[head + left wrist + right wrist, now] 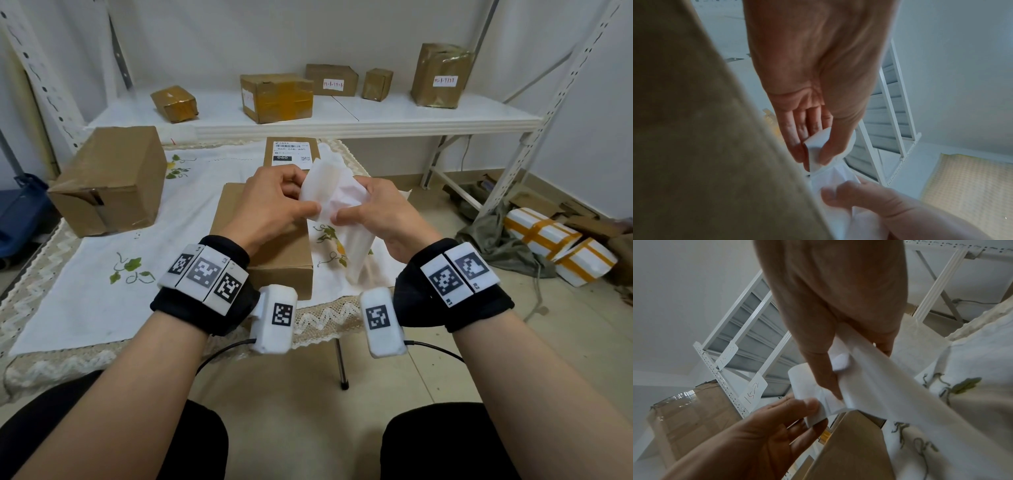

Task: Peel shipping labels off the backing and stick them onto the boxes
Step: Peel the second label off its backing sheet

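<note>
My left hand [310, 198] and right hand [346, 205] hold a crumpled white label strip [325, 185] just above a plain brown box [274, 253] on the table. In the left wrist view the left hand [813, 160] pinches a folded end of the paper [818, 146] between thumb and fingers. In the right wrist view the right hand [859, 369] grips the long backing strip [900, 386], while the left hand's fingertips [812, 404] pinch a curled end [803, 382] beside it. The strip's tail [356, 260] hangs over the tablecloth. A second box [291, 150] behind carries a printed label.
A large brown box [109, 178] stands at the table's left. A white shelf [342, 120] behind holds several taped boxes. White foam parcels [555, 246] and clutter lie on the floor to the right. The embroidered tablecloth [102, 291] covers the table.
</note>
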Tool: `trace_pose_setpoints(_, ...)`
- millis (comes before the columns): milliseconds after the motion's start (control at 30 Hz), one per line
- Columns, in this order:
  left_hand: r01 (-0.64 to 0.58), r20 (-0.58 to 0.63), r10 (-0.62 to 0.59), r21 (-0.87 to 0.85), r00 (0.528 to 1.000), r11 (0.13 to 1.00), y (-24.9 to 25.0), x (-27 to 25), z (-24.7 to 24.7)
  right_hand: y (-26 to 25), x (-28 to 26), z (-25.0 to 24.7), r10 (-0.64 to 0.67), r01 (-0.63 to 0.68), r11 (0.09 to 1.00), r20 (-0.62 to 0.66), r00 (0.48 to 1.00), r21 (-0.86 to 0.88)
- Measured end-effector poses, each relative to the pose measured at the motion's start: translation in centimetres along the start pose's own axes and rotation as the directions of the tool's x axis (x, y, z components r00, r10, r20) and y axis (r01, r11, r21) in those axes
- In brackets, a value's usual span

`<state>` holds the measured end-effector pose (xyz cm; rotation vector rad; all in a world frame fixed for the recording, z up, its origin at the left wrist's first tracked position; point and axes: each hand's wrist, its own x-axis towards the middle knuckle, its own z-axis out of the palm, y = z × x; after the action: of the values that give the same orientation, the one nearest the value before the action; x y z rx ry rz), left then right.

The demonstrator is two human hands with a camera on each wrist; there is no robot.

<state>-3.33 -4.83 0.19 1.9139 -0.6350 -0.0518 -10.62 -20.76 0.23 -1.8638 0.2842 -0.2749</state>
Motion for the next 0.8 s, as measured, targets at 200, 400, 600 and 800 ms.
trace_pose_setpoints(200, 0.018, 0.044, -0.016, -0.041, 0.999, 0.999, 0.01, -0.05, 0.02, 0.32, 0.3, 0.13, 0.014, -0.014, 1.0, 0.008, 1.0, 0.003)
trace_pose_setpoints(400, 0.024, 0.065, -0.019, -0.068, 0.998, 0.997, 0.07, -0.08, -0.1, 0.47, 0.4, 0.03, 0.017, -0.014, 0.998, -0.058, 0.998, 0.054)
trace_pose_setpoints(600, 0.0, 0.121, 0.01, -0.077, 0.993, 0.997, 0.24, -0.15, 0.04, 0.79, 0.37, 0.28, 0.006, 0.001, 0.996, -0.076, 0.997, 0.085)
trace_pose_setpoints(800, 0.011, 0.153, 0.002, -0.081, 0.988, 0.997, 0.34, -0.21, -0.09, 0.59, 0.1, 0.34, -0.006, 0.013, 0.997, -0.099, 0.995, 0.076)
